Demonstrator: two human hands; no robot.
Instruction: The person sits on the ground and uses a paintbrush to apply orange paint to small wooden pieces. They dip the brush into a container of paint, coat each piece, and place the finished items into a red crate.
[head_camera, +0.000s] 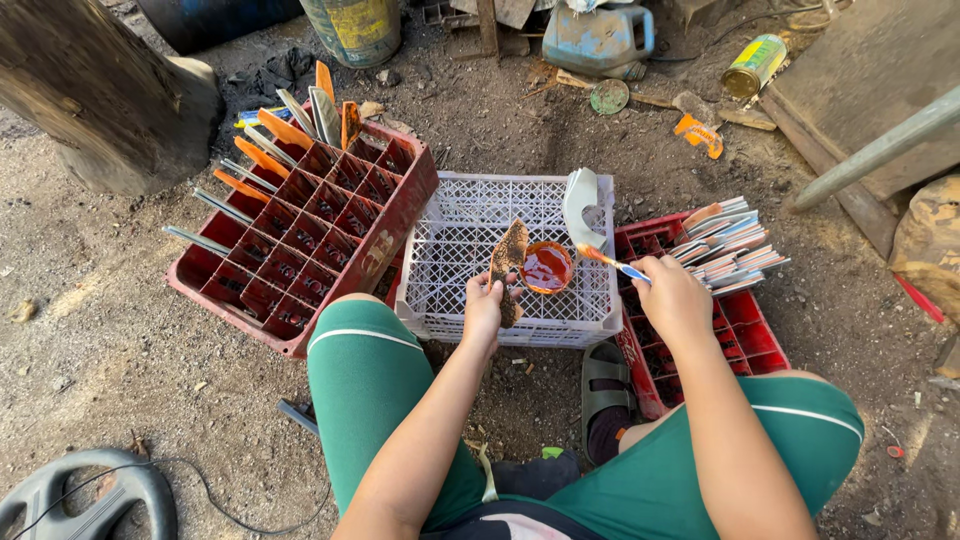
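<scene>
Rust-brown flat blade-shaped piece (508, 262) stands upright over the white plastic lattice crate (470, 235), pinched at its lower end by the left hand (484, 310). Right hand (672, 295) is closed round a thin blue-handled brush (615, 264), orange tip pointing toward the small round cup of red-orange paint (547, 267) just right of the piece, between the hands. White curved plastic piece (583, 207) sits beyond the cup. Red compartment crate (405, 205) left of the left hand holds orange-painted blades (285, 130). Stack of unpainted flat pieces (730, 245) lies beyond the right hand on another red crate (745, 335). Dirt floor (120, 330) underneath.
</scene>
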